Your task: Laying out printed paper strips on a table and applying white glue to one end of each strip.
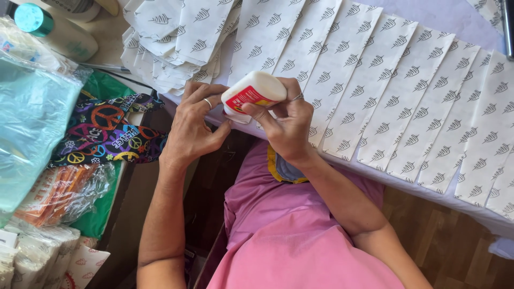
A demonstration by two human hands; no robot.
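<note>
Head view. A white glue bottle (252,92) with a red label is held in both hands above the near edge of a table (428,190) covered with paper strips. The bottle lies nearly level, its long axis running from lower left to upper right; the cap end points down and left, toward the left hand (194,126), and the rounded base points up and right. The right hand (286,120) is wrapped around the body of the bottle, thumb across the label and fingers behind, so it carries the weight. The left hand is curled narrow at the cap end, thumb and forefinger tips touching the bottle's mouth; whether they grip the cap itself cannot be told, since the fingers hide it. Each hand wears a ring. Of the two, the left hand is nearer the cap, the right nearer the base.

Behind the hands, long white strips (375,91) printed with small grey leaf marks lie side by side, slanting across the table; a looser pile of the same paper (171,48) sits at upper left. To the left lie a dark cloth with bright round signs (110,134), clear plastic bags (32,123) and a white bottle with a teal cap (51,29). The person's pink shirt (289,241) fills the foreground
</note>
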